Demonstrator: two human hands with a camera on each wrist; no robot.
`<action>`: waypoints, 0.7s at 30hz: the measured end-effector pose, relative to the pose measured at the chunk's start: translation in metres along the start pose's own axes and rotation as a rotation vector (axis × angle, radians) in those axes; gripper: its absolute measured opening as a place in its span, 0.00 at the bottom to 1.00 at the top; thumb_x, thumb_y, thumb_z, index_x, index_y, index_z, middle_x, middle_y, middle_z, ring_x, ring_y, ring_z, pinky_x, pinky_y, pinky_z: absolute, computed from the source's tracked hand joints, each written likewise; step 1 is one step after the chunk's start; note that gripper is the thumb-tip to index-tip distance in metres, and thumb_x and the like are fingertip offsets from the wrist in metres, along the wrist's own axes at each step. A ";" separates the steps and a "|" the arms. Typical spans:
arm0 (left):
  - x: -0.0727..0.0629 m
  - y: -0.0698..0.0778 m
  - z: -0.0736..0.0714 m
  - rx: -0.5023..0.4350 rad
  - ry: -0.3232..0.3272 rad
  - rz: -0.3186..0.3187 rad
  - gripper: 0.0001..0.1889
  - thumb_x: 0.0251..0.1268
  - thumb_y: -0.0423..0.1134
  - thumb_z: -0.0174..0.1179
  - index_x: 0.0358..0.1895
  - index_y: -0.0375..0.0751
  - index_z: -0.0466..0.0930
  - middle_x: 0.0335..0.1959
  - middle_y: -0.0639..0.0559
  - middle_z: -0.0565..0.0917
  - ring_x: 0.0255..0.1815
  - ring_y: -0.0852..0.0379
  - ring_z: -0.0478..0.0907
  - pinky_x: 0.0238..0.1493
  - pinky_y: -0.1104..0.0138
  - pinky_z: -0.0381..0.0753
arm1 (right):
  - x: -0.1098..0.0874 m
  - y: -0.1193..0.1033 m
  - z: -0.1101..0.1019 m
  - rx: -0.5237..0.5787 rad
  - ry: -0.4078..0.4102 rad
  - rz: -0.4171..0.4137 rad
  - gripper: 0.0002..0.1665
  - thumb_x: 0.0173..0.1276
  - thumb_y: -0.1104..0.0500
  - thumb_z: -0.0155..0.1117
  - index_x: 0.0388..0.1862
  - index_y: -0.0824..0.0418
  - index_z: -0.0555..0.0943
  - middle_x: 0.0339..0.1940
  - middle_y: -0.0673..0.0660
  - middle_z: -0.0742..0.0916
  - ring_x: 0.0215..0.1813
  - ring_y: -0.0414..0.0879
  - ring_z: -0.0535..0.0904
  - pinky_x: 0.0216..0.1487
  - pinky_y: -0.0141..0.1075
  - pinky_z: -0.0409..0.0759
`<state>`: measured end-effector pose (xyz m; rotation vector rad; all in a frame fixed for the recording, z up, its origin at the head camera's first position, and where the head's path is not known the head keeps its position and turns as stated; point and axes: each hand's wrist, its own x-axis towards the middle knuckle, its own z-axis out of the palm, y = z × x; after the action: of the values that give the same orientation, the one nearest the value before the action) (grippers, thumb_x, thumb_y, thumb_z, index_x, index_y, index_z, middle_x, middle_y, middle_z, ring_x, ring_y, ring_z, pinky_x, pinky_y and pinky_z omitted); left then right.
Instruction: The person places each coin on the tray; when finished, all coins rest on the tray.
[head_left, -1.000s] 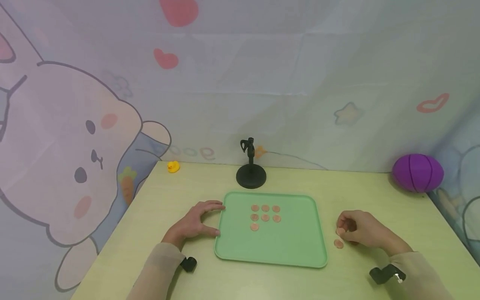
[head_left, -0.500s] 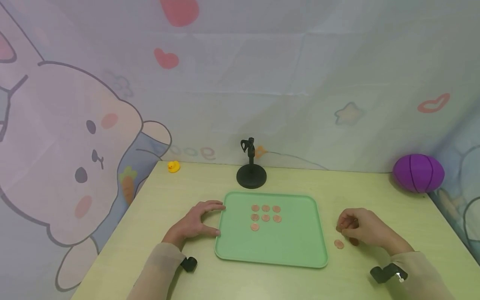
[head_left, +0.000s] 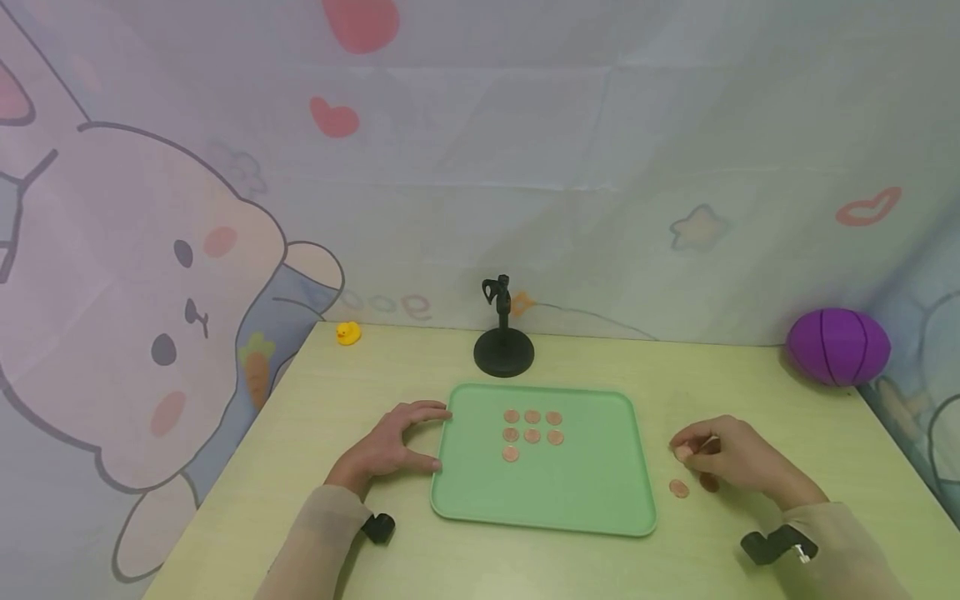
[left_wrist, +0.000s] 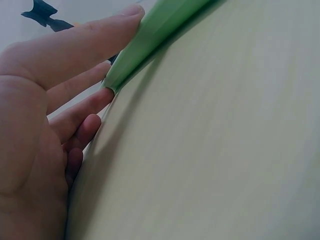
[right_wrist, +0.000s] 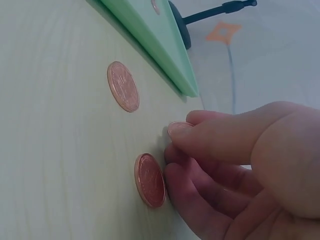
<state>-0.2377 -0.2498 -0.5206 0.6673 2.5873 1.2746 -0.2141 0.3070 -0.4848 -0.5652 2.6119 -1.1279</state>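
A pale green tray (head_left: 592, 492) bears several copper coins (head_left: 532, 435), laid in two rows of three with a single one below at the left. My left hand (head_left: 384, 446) touches the tray's left rim with thumb and fingertips, fingers spread and relaxed. To the right of the tray, my right hand (head_left: 731, 454) pinches a copper coin (right_wrist: 179, 128) between thumb and fingers, low over the table. Two more coins lie on the table there: one coin (right_wrist: 123, 86) nearer the tray, and a darker, shaded coin (right_wrist: 150, 180) just under the curled fingers.
Behind the tray stands a black stand (head_left: 503, 352) with a round base. A yellow toy duck (head_left: 348, 333) sits at the back left corner, and a purple ball (head_left: 837, 347) at the back right. A printed cloth (head_left: 480, 167) hangs behind the table (head_left: 420, 558).
My right hand has shifted slightly, and the pinched coin has turned to show its face again. The shaded coin beneath the hand has come into sight. My left hand and the tray stay put.
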 end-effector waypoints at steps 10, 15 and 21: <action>0.000 -0.002 0.000 -0.004 0.003 0.004 0.40 0.49 0.49 0.83 0.70 0.56 0.80 0.76 0.54 0.73 0.78 0.44 0.62 0.77 0.39 0.58 | 0.004 -0.001 0.000 0.033 0.022 0.038 0.13 0.73 0.58 0.73 0.51 0.64 0.86 0.40 0.56 0.86 0.31 0.45 0.85 0.34 0.34 0.82; 0.001 -0.003 0.001 -0.020 0.007 0.013 0.39 0.49 0.48 0.83 0.69 0.55 0.81 0.76 0.53 0.73 0.78 0.44 0.62 0.78 0.39 0.56 | 0.006 -0.006 0.001 -0.009 0.052 0.039 0.13 0.72 0.56 0.74 0.51 0.61 0.87 0.43 0.54 0.88 0.42 0.44 0.86 0.40 0.33 0.83; 0.001 -0.002 0.001 -0.014 0.004 0.008 0.39 0.49 0.48 0.83 0.69 0.56 0.80 0.76 0.54 0.73 0.78 0.44 0.61 0.78 0.39 0.55 | 0.008 -0.015 0.002 -0.022 0.074 0.016 0.17 0.72 0.56 0.74 0.54 0.64 0.87 0.48 0.55 0.89 0.47 0.45 0.86 0.45 0.32 0.84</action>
<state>-0.2388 -0.2502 -0.5227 0.6743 2.5789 1.2969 -0.2162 0.2926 -0.4758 -0.5153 2.6900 -1.1370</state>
